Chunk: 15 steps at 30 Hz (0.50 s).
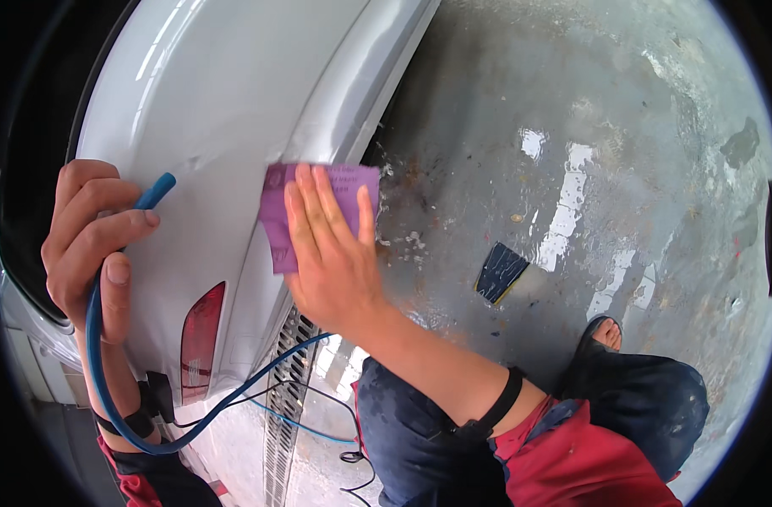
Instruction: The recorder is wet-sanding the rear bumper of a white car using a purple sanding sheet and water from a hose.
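My left hand (98, 237) is closed around a blue hose (100, 363), whose free end points up and right over a silver-white car body panel (225, 93). Under my right hand (335, 262) lies a purple sheet of sandpaper (272, 207) with printing on its back. The fingers are stretched out, pressing the sheet flat against the panel near its right edge. A red tail light (201, 342) sits in the bodywork between and below my hands.
Wet grey floor (453, 152) spreads to the right of the car. A dark rectangular piece (501, 273) lies on it. A metal drain grate (283, 406) runs below the car, with a thin black cable (352, 414) across it. My sandaled foot (605, 334) stands at lower right.
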{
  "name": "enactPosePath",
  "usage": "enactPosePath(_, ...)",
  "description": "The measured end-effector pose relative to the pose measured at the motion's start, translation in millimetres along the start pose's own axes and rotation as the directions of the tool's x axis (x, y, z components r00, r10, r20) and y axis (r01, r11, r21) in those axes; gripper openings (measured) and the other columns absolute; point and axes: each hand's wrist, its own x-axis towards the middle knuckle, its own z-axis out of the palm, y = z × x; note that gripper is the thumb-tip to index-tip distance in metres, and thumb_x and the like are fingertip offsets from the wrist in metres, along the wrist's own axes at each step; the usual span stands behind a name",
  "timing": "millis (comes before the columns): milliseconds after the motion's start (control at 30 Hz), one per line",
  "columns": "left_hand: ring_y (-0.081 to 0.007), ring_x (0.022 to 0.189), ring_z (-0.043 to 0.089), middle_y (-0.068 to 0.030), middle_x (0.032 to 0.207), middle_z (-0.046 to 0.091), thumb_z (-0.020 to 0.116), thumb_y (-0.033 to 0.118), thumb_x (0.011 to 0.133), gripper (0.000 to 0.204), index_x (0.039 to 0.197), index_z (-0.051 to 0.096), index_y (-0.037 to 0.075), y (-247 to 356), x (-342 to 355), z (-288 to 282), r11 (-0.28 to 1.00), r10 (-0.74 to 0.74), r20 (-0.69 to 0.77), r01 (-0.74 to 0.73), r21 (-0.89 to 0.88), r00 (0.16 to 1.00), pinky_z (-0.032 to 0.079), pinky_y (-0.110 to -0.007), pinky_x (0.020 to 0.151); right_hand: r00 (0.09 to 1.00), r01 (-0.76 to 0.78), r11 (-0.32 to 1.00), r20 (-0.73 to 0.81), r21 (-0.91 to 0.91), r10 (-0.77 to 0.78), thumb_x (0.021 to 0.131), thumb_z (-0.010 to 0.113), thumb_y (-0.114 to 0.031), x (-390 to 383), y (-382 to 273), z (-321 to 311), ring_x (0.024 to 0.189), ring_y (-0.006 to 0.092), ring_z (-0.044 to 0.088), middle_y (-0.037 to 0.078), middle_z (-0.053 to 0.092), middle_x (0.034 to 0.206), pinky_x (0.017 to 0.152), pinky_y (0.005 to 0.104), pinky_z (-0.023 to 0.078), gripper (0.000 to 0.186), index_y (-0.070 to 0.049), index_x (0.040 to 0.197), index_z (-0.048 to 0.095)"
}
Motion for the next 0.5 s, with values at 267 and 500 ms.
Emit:
enactPosePath(267,-0.0292,0.091,0.062,-0.0145,0.087,0.067,0.057,0.039,0.104,0.034,0.092,0.074,0.012,-0.9,-1.8,-1.4,0.999,0.040,0.042,-0.041,0.013,0.998,0.053,-0.042,0.078,0.999,0.008,0.974,-0.045,-0.228,-0.018,0.085,0.077,-0.029,9.6,19.4,-7.7,0.159,0.0287,0.035,0.014,0.041,0.168,0.127,0.0670,0.014,0.084,0.000,0.157,0.046)
enactPosePath(500,-0.0317,0.099,0.061,-0.0154,0.097,0.064,0.050,0.042,0.108,0.034,0.101,0.071,0.016,-9.2,-6.3,-7.5,0.985,0.138,0.143,-0.151,0.084,0.980,0.054,-0.042,0.085,0.920,0.378,0.877,0.015,-0.298,-0.392,0.084,0.078,-0.029,25.5,52.6,-31.4,0.157,0.0324,0.038,0.008,0.048,0.165,0.124,0.0714,0.017,0.071,-0.015,0.150,0.059)
